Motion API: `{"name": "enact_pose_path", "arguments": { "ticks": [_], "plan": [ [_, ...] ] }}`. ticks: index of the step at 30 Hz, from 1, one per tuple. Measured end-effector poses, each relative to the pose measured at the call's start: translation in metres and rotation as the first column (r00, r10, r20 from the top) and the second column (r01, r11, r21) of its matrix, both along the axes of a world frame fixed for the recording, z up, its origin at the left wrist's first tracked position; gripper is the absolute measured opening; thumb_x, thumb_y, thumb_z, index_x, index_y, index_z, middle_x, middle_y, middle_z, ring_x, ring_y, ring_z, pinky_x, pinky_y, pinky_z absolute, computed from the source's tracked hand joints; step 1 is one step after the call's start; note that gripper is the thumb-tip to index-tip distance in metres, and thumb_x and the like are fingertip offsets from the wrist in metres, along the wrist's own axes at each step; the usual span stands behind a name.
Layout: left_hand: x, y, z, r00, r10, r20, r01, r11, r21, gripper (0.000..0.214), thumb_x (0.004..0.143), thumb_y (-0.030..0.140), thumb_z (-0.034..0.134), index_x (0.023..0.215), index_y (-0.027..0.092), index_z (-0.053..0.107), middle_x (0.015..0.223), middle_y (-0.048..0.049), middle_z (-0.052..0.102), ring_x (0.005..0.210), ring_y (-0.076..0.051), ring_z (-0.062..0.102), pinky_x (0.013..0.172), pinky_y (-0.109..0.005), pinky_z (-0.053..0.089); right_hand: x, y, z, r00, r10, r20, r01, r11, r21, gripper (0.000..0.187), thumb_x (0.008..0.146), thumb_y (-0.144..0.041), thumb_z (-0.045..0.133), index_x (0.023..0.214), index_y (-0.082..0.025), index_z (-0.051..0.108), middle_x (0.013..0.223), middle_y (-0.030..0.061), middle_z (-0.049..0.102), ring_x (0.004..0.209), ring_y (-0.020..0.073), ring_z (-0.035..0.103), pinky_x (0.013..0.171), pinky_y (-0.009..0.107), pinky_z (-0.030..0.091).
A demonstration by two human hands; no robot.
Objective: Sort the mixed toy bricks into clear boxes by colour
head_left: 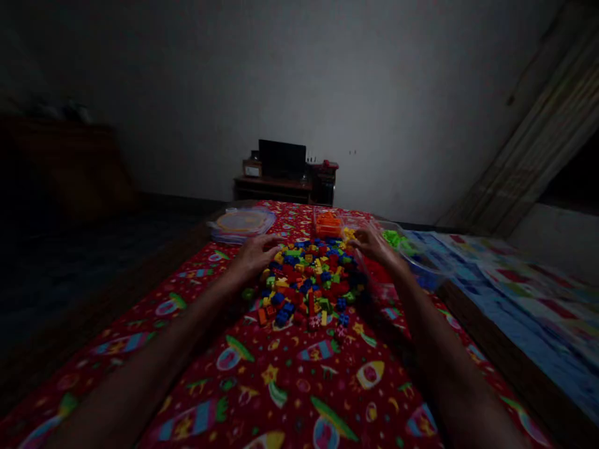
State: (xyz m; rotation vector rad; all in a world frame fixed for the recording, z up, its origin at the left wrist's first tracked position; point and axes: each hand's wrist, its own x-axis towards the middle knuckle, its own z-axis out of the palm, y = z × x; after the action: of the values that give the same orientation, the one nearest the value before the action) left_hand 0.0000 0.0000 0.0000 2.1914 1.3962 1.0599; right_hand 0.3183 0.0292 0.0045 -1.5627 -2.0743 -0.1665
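Observation:
A loose heap of small toy building bricks (309,274) in red, blue, yellow, green and orange lies on a red patterned cloth (290,380). My left hand (257,254) is at the heap's far left edge, thumb and fingers apart, with nothing visible in it. At the far right edge, my right hand (372,243) has bent, slightly parted fingers close to some yellow bricks (349,234); no held brick can be made out in the dim light. Just beyond the heap, orange bricks (328,224) sit in a clear container.
Stacked clear lids (241,223) lie at the far left of the cloth. Light green pieces (394,239) are in a clear tub (437,274) on the right, partly behind my right arm. A monitor (282,159) stands on a low cabinet by the wall.

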Motion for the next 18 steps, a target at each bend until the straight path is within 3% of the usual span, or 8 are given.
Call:
{"name": "enact_pose_path", "arguments": {
  "ticks": [5, 9, 11, 14, 18],
  "plan": [
    [-0.016, 0.02, -0.021, 0.99, 0.032, -0.134, -0.032, 0.999, -0.001, 0.051, 0.077, 0.044, 0.044, 0.112, 0.013, 0.063, 0.115, -0.0112, 0.065, 0.104, -0.026, 0.06, 0.093, -0.036, 0.045, 0.019, 0.039, 0.044, 0.965, -0.256, 0.059, 0.258, 0.965, -0.039, 0.023, 0.08, -0.029, 0.054, 0.077, -0.01, 0.065, 0.073, 0.01, 0.064, 0.066, 0.0161, 0.056, 0.058, 0.024, 0.037],
    [-0.026, 0.03, -0.037, 0.958, 0.066, -0.278, -0.075, 0.997, -0.022, 0.052, 0.078, 0.043, 0.045, 0.116, 0.011, 0.06, 0.121, -0.0149, 0.06, 0.114, -0.029, 0.054, 0.1, -0.04, 0.039, 0.017, 0.051, 0.05, 0.954, -0.294, 0.057, 0.295, 0.955, -0.021, 0.029, 0.078, -0.03, 0.059, 0.098, -0.011, 0.066, 0.092, 0.0154, 0.067, 0.084, 0.0224, 0.06, 0.068, 0.027, 0.042],
    [-0.029, 0.031, -0.041, 0.95, 0.036, -0.311, -0.057, 0.997, -0.059, 0.055, 0.079, 0.046, 0.043, 0.12, 0.011, 0.057, 0.124, -0.015, 0.059, 0.116, -0.029, 0.052, 0.1, -0.04, 0.038, 0.006, 0.045, 0.044, 0.975, -0.221, 0.024, 0.221, 0.975, 0.005, 0.031, 0.081, -0.029, 0.055, 0.103, -0.011, 0.065, 0.094, 0.0153, 0.067, 0.085, 0.0221, 0.06, 0.071, 0.028, 0.043],
    [-0.029, 0.031, -0.043, 0.946, -0.012, -0.325, -0.031, 0.991, -0.127, 0.06, 0.08, 0.049, 0.041, 0.126, 0.011, 0.051, 0.127, -0.0151, 0.056, 0.116, -0.028, 0.052, 0.098, -0.038, 0.04, -0.023, 0.023, 0.031, 0.999, -0.006, -0.053, 0.004, 1.0, -0.024, 0.029, 0.085, -0.026, 0.047, 0.099, -0.01, 0.067, 0.087, 0.0111, 0.068, 0.076, 0.0172, 0.06, 0.067, 0.026, 0.043],
    [-0.024, 0.029, -0.045, 0.959, -0.115, -0.259, 0.066, 0.979, -0.191, 0.061, 0.08, 0.051, 0.038, 0.124, 0.011, 0.052, 0.124, -0.0129, 0.058, 0.112, -0.026, 0.055, 0.096, -0.034, 0.042, -0.069, -0.017, 0.01, 0.959, 0.267, -0.097, -0.276, 0.957, -0.094, 0.026, 0.085, -0.023, 0.047, 0.094, -0.011, 0.068, 0.082, 0.0071, 0.068, 0.07, 0.0138, 0.058, 0.064, 0.023, 0.04]
  ]
}}
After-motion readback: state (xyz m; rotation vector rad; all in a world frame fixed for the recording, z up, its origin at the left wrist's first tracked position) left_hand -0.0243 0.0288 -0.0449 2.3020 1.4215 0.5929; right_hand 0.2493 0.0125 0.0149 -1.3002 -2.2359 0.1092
